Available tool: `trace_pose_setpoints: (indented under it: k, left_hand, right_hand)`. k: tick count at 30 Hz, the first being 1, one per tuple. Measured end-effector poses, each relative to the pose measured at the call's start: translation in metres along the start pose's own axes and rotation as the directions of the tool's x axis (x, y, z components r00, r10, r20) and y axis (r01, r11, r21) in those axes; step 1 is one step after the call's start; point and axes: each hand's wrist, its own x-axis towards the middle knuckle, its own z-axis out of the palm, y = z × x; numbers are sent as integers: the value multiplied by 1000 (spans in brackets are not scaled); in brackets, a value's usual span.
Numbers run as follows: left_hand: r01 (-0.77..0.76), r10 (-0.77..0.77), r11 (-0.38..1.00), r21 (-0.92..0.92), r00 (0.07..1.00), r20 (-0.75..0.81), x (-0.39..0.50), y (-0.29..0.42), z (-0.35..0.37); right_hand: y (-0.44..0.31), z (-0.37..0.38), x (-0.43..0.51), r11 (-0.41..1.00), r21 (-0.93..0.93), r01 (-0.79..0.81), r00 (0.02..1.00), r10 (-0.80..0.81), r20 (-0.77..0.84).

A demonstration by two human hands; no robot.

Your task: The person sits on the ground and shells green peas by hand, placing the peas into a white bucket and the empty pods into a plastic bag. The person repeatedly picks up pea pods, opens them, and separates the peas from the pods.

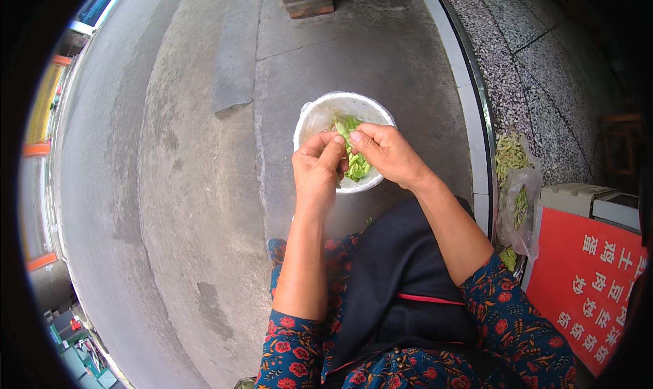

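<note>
My left hand [317, 167] and my right hand [390, 149] meet over a white round bucket [375, 109] that stands on the concrete in front of me. Between the fingertips of both hands is a green bean pod [341, 129], partly covered by the fingers. My left thumb and fingers pinch it from one side, and my right thumb and forefinger grip the other. Inside the bucket lies a heap of bright green pods and pieces [358, 169], half hidden by my hands. Clear plastic film appears to line the bucket.
To the right, past a metal-edged tiled step [477, 108], pale pods [510, 154] lie by a clear plastic bag [525, 185]. A red sign [561, 266] with writing stands nearby. Stacked bricks [311, 6] support a round object ahead. A dark apron [387, 266] covers my lap.
</note>
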Motion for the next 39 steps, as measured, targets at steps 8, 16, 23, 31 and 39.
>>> trace_pose_setpoints:
  k: [8,16,23,31,39]
  left_hand:
    - [-25,25,1000,7,1000,-16,-1,1,1]
    - [-7,7,998,55,1000,5,-1,3,0]
    - [1,0,999,37,1000,-29,-2,2,5]
    - [-50,48,992,112,999,22,-6,6,8]
    - [-82,87,994,74,994,-62,-4,5,4]
  right_hand:
    - [-4,-2,0,994,101,-44,999,41,31]
    - [1,-4,2,997,72,1,997,-7,83]
    - [-7,-3,-2,883,364,-295,954,254,157]
    - [-1,2,3,896,360,-258,962,205,180]
    - [-3,5,1,858,434,-275,957,203,206]
